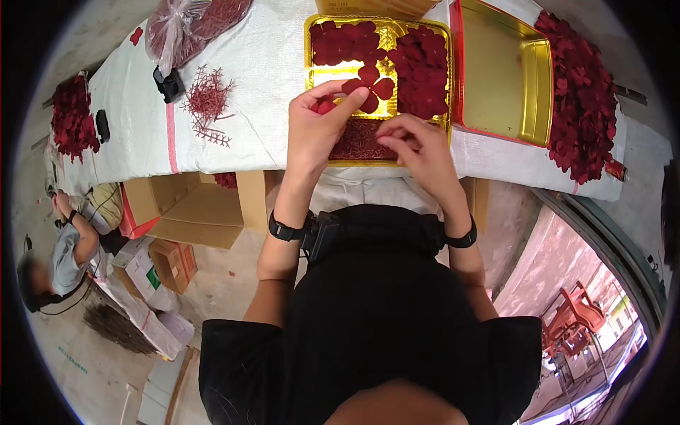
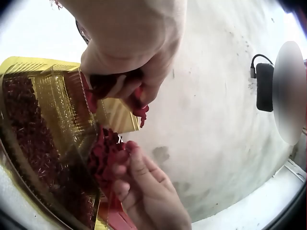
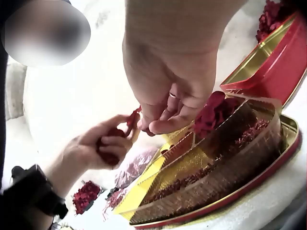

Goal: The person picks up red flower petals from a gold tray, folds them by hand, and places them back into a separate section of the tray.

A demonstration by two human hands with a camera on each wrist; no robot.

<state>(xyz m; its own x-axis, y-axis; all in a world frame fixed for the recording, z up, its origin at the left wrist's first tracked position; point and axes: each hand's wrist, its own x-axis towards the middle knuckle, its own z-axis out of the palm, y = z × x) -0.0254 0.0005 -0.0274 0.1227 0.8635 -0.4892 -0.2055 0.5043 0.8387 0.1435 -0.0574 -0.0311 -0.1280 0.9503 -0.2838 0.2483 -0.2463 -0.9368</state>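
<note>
In the head view my left hand (image 1: 322, 124) pinches a dark red flower-shaped cloth piece (image 1: 382, 89) between thumb and forefinger, over the gold tray (image 1: 309, 53). More red petals (image 3: 109, 149) are tucked under its curled fingers. My right hand (image 1: 423, 146) is just to the right, above the tray's front compartment, which holds short dark red sprigs (image 1: 354, 142). Its thumb and fingertips meet in a pinch, with a small reddish bit at the tips; what it is I cannot tell. The right wrist view shows its fingertips close beside the left hand's petal.
Petal pieces fill the tray's back left (image 1: 340, 44) and right (image 1: 423, 71) compartments. Right of it lies a red-rimmed gold lid (image 1: 496, 71), then a petal heap (image 1: 581, 99). Loose sprigs (image 1: 207, 95) and a plastic bag (image 1: 202, 28) lie left. Another person (image 1: 67, 248) sits far left.
</note>
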